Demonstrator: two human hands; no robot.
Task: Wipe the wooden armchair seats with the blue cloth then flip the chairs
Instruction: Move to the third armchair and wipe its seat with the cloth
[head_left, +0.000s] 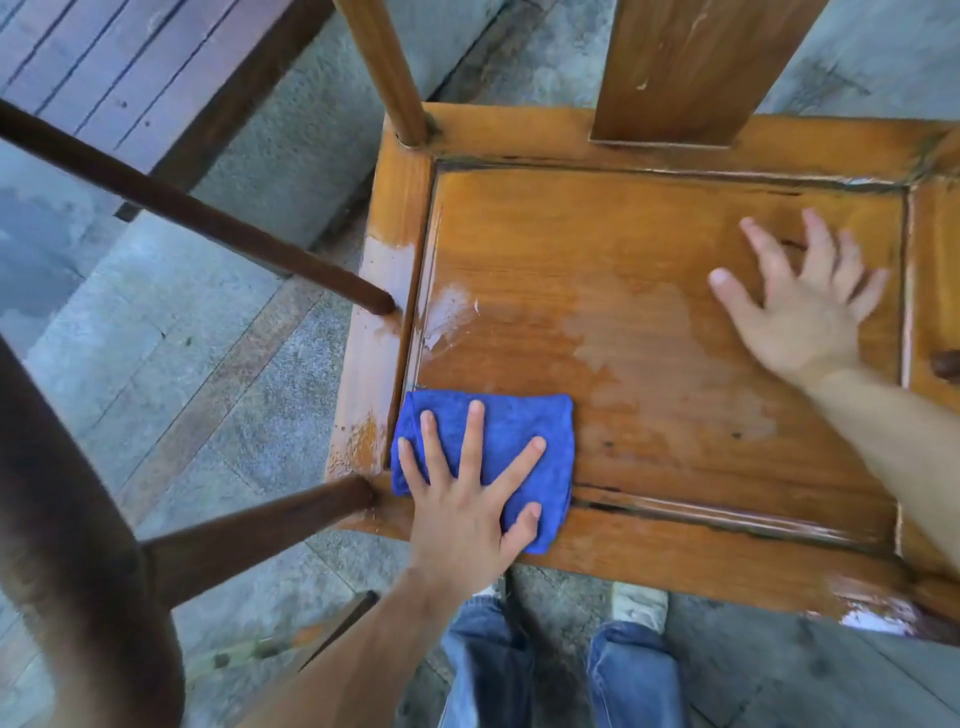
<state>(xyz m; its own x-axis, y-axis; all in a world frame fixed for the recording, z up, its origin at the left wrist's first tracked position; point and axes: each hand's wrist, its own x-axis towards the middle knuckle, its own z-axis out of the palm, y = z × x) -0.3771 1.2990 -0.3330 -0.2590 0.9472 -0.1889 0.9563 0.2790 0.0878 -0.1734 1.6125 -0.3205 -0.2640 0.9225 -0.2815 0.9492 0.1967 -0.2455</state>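
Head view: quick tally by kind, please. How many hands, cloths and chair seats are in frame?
Hands: 2, left hand flat on the cloth, right hand spread over the seat
Blue cloth: 1
Wooden seat: 1
Total: 4

An outdoor paved area, likely a courtyard or terrace beside a building, is shown. The ground (171, 358) is laid with grey stone slabs, weathered and blotched with darker damp patches. A dark brown slatted wooden deck (130, 67) is seen at the upper left corner, raised above the stone on a low step. A worn wooden armchair (649, 291) with orange-brown lacquer is stood directly on the paving; its finish is flaked and rubbed pale along the seat's left edge and front right corner. Daylight is reflected off the wet seat.
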